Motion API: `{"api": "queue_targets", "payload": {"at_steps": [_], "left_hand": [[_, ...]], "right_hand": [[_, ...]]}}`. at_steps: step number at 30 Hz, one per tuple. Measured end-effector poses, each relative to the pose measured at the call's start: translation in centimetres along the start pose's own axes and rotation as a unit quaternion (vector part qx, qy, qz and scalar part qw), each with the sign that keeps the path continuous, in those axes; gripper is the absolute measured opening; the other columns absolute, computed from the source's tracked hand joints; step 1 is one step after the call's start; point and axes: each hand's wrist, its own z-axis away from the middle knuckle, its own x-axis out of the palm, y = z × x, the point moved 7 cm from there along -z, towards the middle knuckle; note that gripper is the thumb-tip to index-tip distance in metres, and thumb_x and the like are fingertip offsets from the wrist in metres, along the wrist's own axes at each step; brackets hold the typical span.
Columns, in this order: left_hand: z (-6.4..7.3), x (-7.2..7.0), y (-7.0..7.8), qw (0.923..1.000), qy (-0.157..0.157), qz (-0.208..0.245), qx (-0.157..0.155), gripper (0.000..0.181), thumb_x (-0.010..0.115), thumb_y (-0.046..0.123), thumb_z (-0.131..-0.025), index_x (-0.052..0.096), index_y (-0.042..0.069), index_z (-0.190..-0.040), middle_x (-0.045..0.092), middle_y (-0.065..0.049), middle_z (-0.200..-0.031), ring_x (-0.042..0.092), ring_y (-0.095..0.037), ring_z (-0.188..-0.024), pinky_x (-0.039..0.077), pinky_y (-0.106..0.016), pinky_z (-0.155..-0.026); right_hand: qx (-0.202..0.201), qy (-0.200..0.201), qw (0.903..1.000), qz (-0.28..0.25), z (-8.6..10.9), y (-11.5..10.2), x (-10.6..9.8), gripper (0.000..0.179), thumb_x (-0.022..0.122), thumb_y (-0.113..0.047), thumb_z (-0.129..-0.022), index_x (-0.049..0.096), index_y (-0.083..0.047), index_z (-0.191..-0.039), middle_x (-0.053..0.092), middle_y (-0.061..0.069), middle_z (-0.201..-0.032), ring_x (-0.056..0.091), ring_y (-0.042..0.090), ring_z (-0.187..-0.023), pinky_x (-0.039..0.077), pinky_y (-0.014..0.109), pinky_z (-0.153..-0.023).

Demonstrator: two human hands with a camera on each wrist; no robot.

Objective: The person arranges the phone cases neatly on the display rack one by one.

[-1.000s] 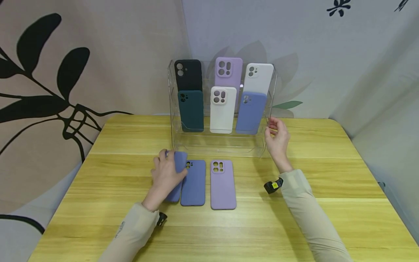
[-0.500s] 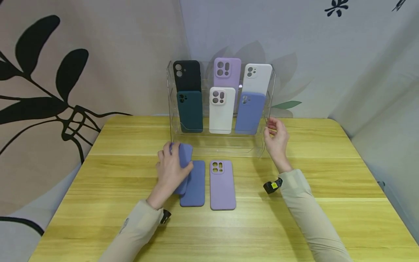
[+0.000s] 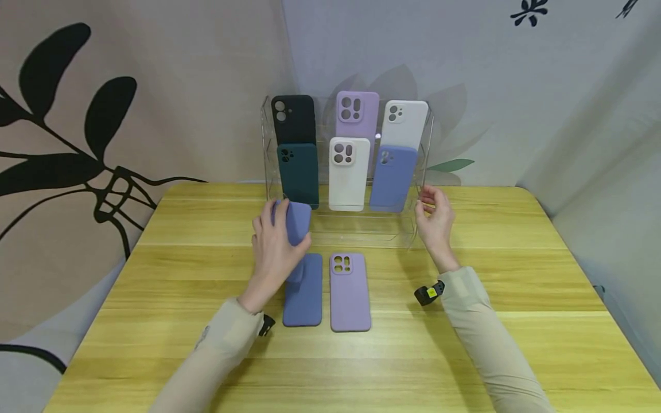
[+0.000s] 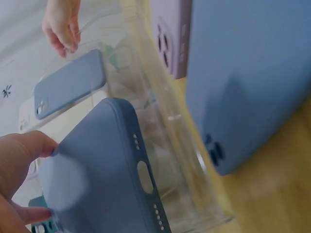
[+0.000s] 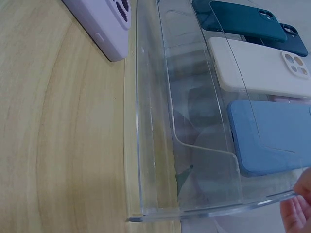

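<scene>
My left hand (image 3: 271,252) grips a blue-violet phone case (image 3: 298,221) by its edges, tilted up before the left end of a clear display rack (image 3: 361,235). In the left wrist view the held case (image 4: 99,170) shows its cut-out bottom edge. My right hand (image 3: 435,225) is at the rack's right side; in the right wrist view its thumb and fingers (image 5: 294,213) pinch the side edge. On the table lie a blue case (image 3: 303,301), partly behind the held one, and a lilac case (image 3: 351,301).
The rack's lower tier holds dark green (image 3: 298,175), white (image 3: 349,183) and blue (image 3: 393,180) cases. Behind them stand black (image 3: 294,123), lilac (image 3: 368,123) and white (image 3: 408,126) cases. A low clear ledge fronts the rack on the wooden table (image 3: 465,355).
My left hand has lifted the blue-violet case off the table, carrying it forward and slightly right, up to the rack's front. The right hand has stayed at the rack's side.
</scene>
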Motion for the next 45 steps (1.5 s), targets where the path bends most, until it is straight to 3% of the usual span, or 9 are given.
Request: {"api": "queue_targets", "payload": {"at_steps": [4,11,16,23,27,30,35,40,45], "left_hand": [[-1.3,-0.3,0.7,0.9986,0.04,0.027,0.019,0.069,0.075,0.021,-0.074,0.045,0.002,-0.133,0.037,-0.024,-0.137,0.041,-0.041,-0.101,0.045,-0.052,-0.064],[-3.1,0.0,1.7,0.991,0.112,0.059,0.045,0.07,0.076,0.021,-0.073,0.045,0.002,-0.133,0.037,-0.024,-0.137,0.04,-0.04,-0.108,0.043,-0.052,-0.076],[-4.2,0.5,2.1,0.9863,0.139,0.066,0.059,0.067,0.073,0.024,-0.077,0.044,0.007,-0.135,0.032,-0.021,-0.141,0.037,-0.04,-0.114,0.04,-0.052,-0.088],[-4.9,1.6,1.9,0.9782,0.181,0.075,0.067,0.068,0.074,0.022,-0.077,0.042,0.015,-0.137,0.028,-0.019,-0.143,0.033,-0.04,-0.12,0.04,-0.052,-0.092],[-4.8,2.4,1.7,0.9731,0.205,0.073,0.074,0.066,0.075,0.02,-0.075,0.046,0.015,-0.134,0.029,-0.021,-0.14,0.033,-0.041,-0.118,0.035,-0.052,-0.095],[-4.7,3.0,1.4,0.9734,0.207,0.065,0.072,0.065,0.074,0.02,-0.076,0.046,0.014,-0.134,0.029,-0.021,-0.14,0.032,-0.04,-0.12,0.031,-0.053,-0.098],[-4.3,3.8,0.7,0.9759,0.2,0.059,0.062,0.066,0.075,0.019,-0.076,0.045,0.014,-0.135,0.027,-0.021,-0.14,0.03,-0.039,-0.123,0.026,-0.053,-0.102],[-4.1,4.4,0.2,0.9787,0.193,0.048,0.054,0.066,0.075,0.019,-0.076,0.045,0.014,-0.135,0.026,-0.022,-0.14,0.029,-0.04,-0.125,0.026,-0.053,-0.103],[-3.8,4.8,0.3,0.9798,0.19,0.035,0.053,0.067,0.075,0.019,-0.076,0.046,0.015,-0.135,0.027,-0.022,-0.139,0.03,-0.041,-0.122,0.028,-0.055,-0.1]], "right_hand": [[-0.001,0.001,1.0,-0.005,0.0,0.1,0.0,0.024,0.056,0.008,-0.084,0.058,0.012,-0.108,0.061,0.025,-0.101,0.061,0.034,-0.089,0.044,0.008,-0.07],[-0.01,0.005,0.9999,0.003,0.0,0.1,0.0,0.024,0.057,0.008,-0.084,0.059,0.011,-0.107,0.062,0.024,-0.099,0.062,0.033,-0.088,0.05,0.019,-0.071],[-0.01,0.006,0.9999,-0.001,0.0,0.1,-0.1,0.023,0.057,0.008,-0.084,0.059,0.011,-0.107,0.062,0.024,-0.099,0.062,0.033,-0.088,0.045,0.011,-0.07],[-0.007,0.007,1.0,-0.002,0.0,0.1,-0.1,0.024,0.057,0.008,-0.084,0.058,0.011,-0.107,0.062,0.024,-0.1,0.062,0.034,-0.088,0.053,0.041,-0.072],[-0.003,0.005,1.0,-0.007,0.0,0.1,-0.1,0.024,0.057,0.008,-0.083,0.059,0.011,-0.107,0.062,0.024,-0.1,0.062,0.033,-0.088,0.051,0.02,-0.072],[-0.001,0.004,1.0,-0.006,0.0,0.1,0.0,0.024,0.057,0.008,-0.084,0.059,0.011,-0.107,0.062,0.024,-0.1,0.062,0.033,-0.088,0.044,0.008,-0.069],[0.0,0.001,1.0,-0.001,0.0,0.1,0.1,0.024,0.057,0.008,-0.084,0.059,0.01,-0.108,0.062,0.023,-0.1,0.062,0.032,-0.089,0.047,0.014,-0.071],[0.001,0.001,1.0,-0.004,0.0,0.2,0.1,0.024,0.057,0.008,-0.084,0.058,0.011,-0.108,0.061,0.024,-0.1,0.061,0.033,-0.089,0.043,0.008,-0.07],[0.001,0.002,1.0,0.003,0.0,0.2,0.0,0.023,0.057,0.007,-0.085,0.059,0.01,-0.108,0.061,0.023,-0.101,0.061,0.032,-0.089,0.05,0.021,-0.071]]}}
